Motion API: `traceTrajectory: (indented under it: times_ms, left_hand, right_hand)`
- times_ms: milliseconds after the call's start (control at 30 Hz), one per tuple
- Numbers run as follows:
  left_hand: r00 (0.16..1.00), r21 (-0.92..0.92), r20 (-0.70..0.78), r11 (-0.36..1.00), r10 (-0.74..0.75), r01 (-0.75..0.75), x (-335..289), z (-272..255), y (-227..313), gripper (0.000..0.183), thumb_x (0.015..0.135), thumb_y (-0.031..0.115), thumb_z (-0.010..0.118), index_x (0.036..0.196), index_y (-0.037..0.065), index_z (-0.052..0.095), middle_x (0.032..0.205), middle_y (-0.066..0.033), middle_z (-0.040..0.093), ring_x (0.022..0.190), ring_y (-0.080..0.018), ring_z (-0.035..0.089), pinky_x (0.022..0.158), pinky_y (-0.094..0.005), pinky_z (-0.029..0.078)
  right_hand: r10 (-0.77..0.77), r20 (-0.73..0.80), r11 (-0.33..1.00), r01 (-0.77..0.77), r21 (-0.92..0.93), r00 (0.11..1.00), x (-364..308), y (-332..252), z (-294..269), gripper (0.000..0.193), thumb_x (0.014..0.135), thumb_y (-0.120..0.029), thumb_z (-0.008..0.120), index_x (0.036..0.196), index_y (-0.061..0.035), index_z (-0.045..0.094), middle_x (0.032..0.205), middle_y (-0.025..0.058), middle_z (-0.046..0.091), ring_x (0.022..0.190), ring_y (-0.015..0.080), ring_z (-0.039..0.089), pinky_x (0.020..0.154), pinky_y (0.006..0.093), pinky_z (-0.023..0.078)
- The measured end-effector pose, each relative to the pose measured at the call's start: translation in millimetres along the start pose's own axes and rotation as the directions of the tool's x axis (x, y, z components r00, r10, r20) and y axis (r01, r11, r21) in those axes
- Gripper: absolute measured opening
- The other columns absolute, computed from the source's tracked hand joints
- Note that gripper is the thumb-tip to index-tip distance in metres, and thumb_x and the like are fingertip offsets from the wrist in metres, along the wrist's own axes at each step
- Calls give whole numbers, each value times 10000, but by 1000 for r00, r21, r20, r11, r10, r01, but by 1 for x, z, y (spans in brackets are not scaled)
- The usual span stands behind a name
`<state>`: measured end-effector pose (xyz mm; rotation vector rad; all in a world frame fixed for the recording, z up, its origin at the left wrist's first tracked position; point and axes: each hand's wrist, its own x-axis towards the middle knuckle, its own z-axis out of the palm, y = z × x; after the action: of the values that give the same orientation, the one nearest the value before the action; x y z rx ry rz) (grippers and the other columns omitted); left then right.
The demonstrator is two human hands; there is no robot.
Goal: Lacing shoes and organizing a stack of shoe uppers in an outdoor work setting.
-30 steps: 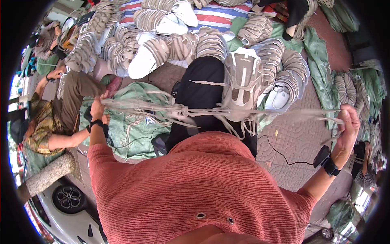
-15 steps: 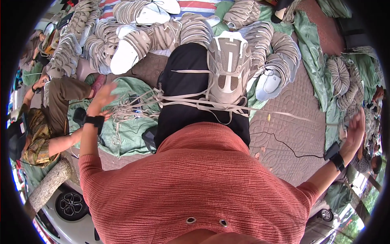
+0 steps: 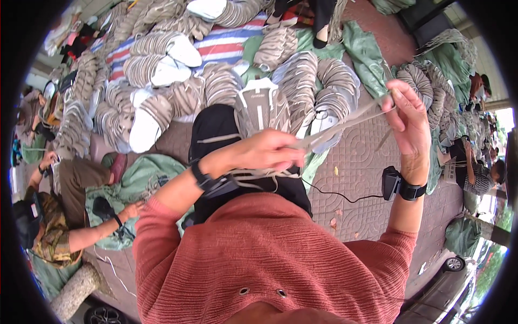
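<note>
A beige-and-grey sneaker (image 3: 260,110) rests toe-down against my black-trousered thigh, its lower part hidden behind my left forearm. Out to the right, my right hand (image 3: 408,110) is closed, pinching a flat beige shoelace (image 3: 342,125) between thumb and fingers. That lace runs slack-free and slightly blurred back to my left hand (image 3: 272,152), which is curled in front of the shoe with its fingers closed on it. More loose laces lie across my lap under my left wrist. Each wrist wears a black strap with a small device.
Stacked beige shoe uppers (image 3: 299,81) and white-soled pieces (image 3: 144,129) spread ahead on a striped sheet (image 3: 216,46). Green sheeting (image 3: 367,59) lies to the right. A black cable (image 3: 345,200) runs to my right wrist. Another person (image 3: 59,227) sits at left beside a stone post (image 3: 75,291).
My left hand has come in from the far left to the shoe. My right hand has moved up and inward, now pinching the lace. The view has shifted.
</note>
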<state>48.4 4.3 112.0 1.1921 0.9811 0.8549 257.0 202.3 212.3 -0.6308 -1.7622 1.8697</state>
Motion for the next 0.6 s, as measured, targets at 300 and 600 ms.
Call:
traceTrajectory:
  times_ms: [300,600]
  left_hand:
    - [717,-138,-646,964,-262,227,-138,-71,-30,189,872,172,578,975,30,649,807,23,623,513,14,351,451,-149,269]
    - [477,-286,-800,930,-363,229,-353,-142,-7,213,903,258,552,1013,82,600,796,68,589,586,17,420,475,-139,288]
  right_hand:
    - [196,-508,899,54,435,838,-17,106,-201,220,868,-98,527,1065,-18,584,636,-45,458,445,23,285,390,162,220]
    - [115,-900,993,-80,89,421,-47,129,-377,234,786,-139,619,993,-33,600,898,100,612,819,229,577,666,324,465]
